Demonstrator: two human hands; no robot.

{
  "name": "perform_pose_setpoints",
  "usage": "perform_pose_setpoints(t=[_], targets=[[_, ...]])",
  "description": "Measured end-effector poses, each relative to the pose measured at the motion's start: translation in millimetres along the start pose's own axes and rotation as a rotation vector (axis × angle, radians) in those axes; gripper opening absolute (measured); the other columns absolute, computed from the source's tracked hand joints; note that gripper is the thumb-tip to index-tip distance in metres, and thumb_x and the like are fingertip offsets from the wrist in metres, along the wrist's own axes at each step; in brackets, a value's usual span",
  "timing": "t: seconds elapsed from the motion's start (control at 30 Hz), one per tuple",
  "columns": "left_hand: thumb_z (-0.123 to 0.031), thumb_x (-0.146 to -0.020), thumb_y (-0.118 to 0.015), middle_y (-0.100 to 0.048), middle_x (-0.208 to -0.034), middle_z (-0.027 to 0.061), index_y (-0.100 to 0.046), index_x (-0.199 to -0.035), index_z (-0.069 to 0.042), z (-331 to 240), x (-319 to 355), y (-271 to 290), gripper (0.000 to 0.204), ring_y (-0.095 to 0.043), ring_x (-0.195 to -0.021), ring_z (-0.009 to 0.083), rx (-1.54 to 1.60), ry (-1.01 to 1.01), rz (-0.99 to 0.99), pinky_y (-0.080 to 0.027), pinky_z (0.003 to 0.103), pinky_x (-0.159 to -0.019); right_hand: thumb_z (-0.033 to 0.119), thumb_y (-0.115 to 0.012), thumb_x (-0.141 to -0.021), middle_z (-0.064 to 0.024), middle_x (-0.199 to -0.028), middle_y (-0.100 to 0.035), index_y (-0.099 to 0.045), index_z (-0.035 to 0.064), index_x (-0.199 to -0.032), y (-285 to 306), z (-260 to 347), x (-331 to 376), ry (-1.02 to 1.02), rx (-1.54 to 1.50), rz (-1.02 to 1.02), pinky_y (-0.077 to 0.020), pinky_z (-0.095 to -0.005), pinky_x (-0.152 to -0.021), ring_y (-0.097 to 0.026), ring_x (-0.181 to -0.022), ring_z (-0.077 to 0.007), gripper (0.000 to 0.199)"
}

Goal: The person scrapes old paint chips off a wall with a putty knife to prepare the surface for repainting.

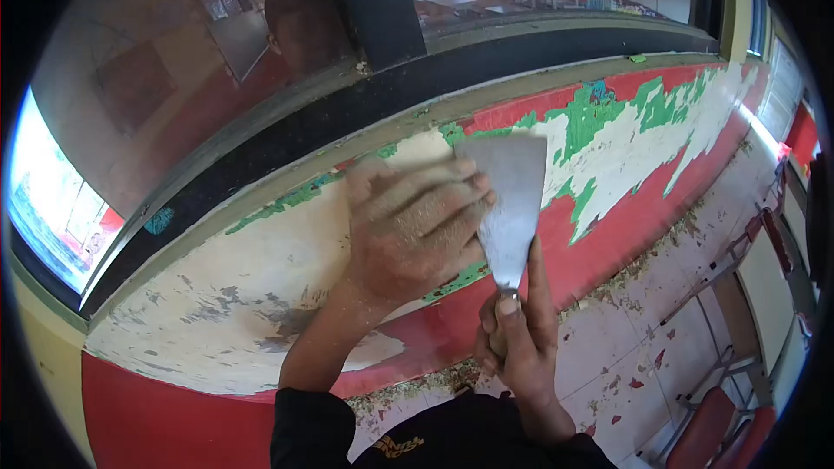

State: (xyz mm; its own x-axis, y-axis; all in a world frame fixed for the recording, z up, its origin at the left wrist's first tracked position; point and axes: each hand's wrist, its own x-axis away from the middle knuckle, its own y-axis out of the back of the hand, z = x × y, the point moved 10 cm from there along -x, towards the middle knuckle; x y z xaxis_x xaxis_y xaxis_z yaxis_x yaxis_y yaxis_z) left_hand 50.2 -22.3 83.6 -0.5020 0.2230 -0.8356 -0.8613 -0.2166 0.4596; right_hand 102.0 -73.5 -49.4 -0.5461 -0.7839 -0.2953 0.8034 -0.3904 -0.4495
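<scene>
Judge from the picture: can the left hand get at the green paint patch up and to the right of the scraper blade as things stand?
Probably yes. The left hand lies flat on the blade, and the green patch sits on bare wall just beyond, with nothing over it. The right hand holds the scraper's handle lower down.

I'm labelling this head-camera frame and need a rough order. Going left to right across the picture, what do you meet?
Bright window pane at the left edge → scraped pale patch of wall → left hand → scraper blade → green and white flaking paint → red chairs at the lower right.
</scene>
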Motion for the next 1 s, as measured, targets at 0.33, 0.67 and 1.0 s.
perform_pose_setpoints(t=[0.33,0.67,1.0], targets=[[-0.018,-0.055,-0.072,-0.06,-0.088,-0.0095,-0.066,-0.081,-0.016,-3.9,4.8,3.2,0.026,-0.059,-0.091,0.0073,-0.023,-0.016,0.009,-0.032,0.037,-0.074,0.007,-0.035,-0.094,-0.0016,-0.064,-0.041,0.004,0.0085,-0.142,2.1,1.7,6.2,-0.029,-0.012,-0.042,-0.0347,-0.0193,-0.038,-0.035,-0.042,-0.0036,0.062],[-0.015,-0.05,-0.07,-0.064,-0.085,-0.0081,-0.068,-0.076,-0.018,-1.2,10.3,5.1,0.026,-0.062,-0.087,0.0091,0.006,0.017,-0.025,-0.032,0.034,-0.073,0.008,-0.036,-0.094,-0.003,-0.068,-0.044,0.001,0.0091,-0.143,1.9,-4.6,10.1,-0.008,-0.049,-0.029,-0.0349,-0.0192,-0.037,-0.036,-0.043,-0.0032,0.061],[-0.017,-0.052,-0.071,-0.064,-0.086,-0.0065,-0.067,-0.076,-0.016,0.9,4.1,9.5,0.025,-0.062,-0.088,0.0095,-0.019,0.001,-0.065,-0.032,0.033,-0.072,0.01,-0.038,-0.094,-0.003,-0.068,-0.043,0.001,0.0095,-0.143,3.3,-7.9,-2.1,-0.019,-0.011,-0.042,-0.0346,-0.0192,-0.037,-0.035,-0.044,-0.0036,0.062]])
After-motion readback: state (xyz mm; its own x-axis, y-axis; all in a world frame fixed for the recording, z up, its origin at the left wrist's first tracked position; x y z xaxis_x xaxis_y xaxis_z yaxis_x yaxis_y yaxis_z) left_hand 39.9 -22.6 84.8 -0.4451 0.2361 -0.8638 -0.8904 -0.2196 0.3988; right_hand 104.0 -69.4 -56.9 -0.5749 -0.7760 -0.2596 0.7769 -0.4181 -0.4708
